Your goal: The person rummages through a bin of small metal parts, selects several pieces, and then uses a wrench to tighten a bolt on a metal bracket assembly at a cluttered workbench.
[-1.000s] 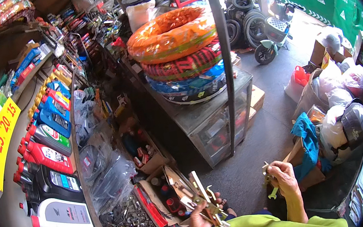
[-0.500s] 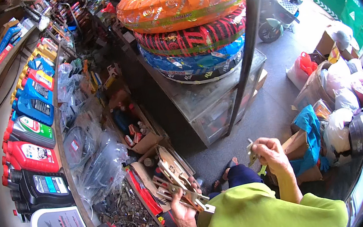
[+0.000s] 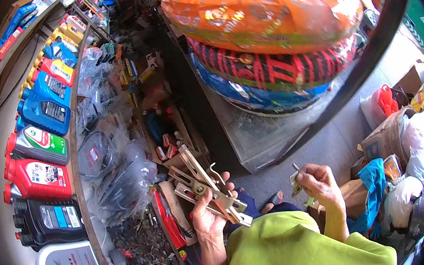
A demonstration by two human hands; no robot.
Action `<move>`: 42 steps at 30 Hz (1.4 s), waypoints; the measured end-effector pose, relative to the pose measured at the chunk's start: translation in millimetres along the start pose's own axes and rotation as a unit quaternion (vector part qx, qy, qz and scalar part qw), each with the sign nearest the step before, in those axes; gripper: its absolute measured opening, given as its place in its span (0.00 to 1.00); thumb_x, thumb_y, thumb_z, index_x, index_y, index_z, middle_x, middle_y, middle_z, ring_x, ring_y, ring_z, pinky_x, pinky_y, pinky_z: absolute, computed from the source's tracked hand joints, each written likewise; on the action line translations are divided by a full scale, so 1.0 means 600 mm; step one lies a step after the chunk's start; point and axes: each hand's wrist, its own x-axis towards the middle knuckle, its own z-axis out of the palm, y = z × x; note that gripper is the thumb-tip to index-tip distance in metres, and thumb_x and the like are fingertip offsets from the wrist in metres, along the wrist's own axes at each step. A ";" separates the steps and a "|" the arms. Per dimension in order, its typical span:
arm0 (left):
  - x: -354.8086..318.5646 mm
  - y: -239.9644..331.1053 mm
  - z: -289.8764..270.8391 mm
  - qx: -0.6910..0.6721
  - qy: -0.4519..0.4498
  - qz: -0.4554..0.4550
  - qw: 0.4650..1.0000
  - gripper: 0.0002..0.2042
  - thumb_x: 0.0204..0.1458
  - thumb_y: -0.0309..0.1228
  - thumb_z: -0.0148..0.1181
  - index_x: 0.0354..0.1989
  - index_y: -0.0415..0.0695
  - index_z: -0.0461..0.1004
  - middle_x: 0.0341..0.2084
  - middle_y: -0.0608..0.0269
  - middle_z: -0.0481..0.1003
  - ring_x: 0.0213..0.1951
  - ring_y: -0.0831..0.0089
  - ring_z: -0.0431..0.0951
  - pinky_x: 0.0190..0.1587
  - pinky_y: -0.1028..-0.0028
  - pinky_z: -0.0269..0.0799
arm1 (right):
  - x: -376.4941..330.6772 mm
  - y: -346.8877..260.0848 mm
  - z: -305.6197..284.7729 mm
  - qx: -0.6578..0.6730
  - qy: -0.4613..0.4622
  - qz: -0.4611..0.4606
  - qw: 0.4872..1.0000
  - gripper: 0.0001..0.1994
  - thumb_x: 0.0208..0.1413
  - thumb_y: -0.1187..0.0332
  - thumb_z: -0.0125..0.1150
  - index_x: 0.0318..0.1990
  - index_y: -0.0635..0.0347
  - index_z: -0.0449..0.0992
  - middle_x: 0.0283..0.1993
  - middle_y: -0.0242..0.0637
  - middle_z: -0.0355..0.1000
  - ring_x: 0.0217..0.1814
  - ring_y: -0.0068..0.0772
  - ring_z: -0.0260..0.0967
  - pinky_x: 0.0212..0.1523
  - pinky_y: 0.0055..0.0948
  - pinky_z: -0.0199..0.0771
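Note:
My left hand (image 3: 210, 212) is wrapped round several slotted metal brackets (image 3: 225, 202), long flat strips with cut-outs that fan out up and to the left past the fingers. A bent rod sticks up among them. On the other side, my right hand (image 3: 321, 182) pinches a small metal plate with a thin pin (image 3: 296, 184) between thumb and fingers. That plate is apart from the brackets; its exact kind is too small to tell. Both hands are held in front of the yellow-green shirt (image 3: 293, 246).
Bottles of oil (image 3: 51, 220) line a shelf at the left. Below it lie clear plastic bags (image 3: 127, 182) and a heap of small metal parts (image 3: 159, 259). Wrapped tyres (image 3: 261, 17) are stacked on a glass case (image 3: 257, 142) ahead. Boxes and filled bags (image 3: 395, 147) stand at the right.
The view has shifted, and the tyre stack looks larger and nearer. The brackets in my left hand are spread further apart and sit higher. My right hand still pinches the small plate.

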 end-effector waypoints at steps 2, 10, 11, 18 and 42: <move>0.023 0.017 -0.010 -0.013 0.000 -0.010 1.000 0.24 0.53 0.31 0.58 0.59 0.47 0.61 0.53 0.45 0.67 0.47 0.56 0.73 0.50 0.55 0.70 | 0.019 -0.010 0.020 -0.029 0.009 -0.023 0.999 0.11 0.56 0.65 0.58 0.31 0.66 0.76 0.24 0.28 0.70 0.27 0.16 0.62 0.28 0.20 0.63; 0.211 0.109 -0.082 -0.044 0.046 -0.132 0.989 0.24 0.53 0.30 0.58 0.59 0.45 0.61 0.51 0.44 0.69 0.49 0.54 0.73 0.48 0.54 0.73 | 0.100 -0.042 0.070 0.050 0.108 -0.024 0.993 0.11 0.52 0.66 0.59 0.23 0.63 0.72 0.17 0.21 0.62 0.19 0.11 0.52 0.19 0.18 0.48; 0.238 0.124 -0.092 -0.037 0.053 -0.150 0.987 0.24 0.52 0.30 0.58 0.58 0.45 0.62 0.51 0.44 0.69 0.48 0.54 0.74 0.47 0.55 0.74 | 0.111 -0.044 0.084 0.052 0.113 -0.029 0.992 0.11 0.52 0.67 0.58 0.22 0.62 0.71 0.17 0.22 0.62 0.20 0.12 0.52 0.20 0.18 0.48; 0.431 0.247 -0.118 0.077 0.074 -0.228 0.968 0.18 0.55 0.30 0.50 0.53 0.37 0.64 0.48 0.44 0.71 0.47 0.52 0.75 0.46 0.51 0.75 | 0.230 -0.154 0.266 -0.015 0.210 0.045 0.976 0.10 0.51 0.67 0.56 0.29 0.68 0.73 0.22 0.28 0.68 0.22 0.15 0.58 0.22 0.18 0.54; 0.663 0.419 -0.173 0.060 0.168 -0.260 0.949 0.16 0.53 0.29 0.51 0.50 0.39 0.68 0.45 0.49 0.74 0.43 0.58 0.76 0.46 0.56 0.72 | 0.583 -0.230 0.428 0.056 0.247 0.047 0.966 0.08 0.54 0.64 0.55 0.30 0.59 0.73 0.21 0.24 0.64 0.22 0.12 0.58 0.21 0.18 0.55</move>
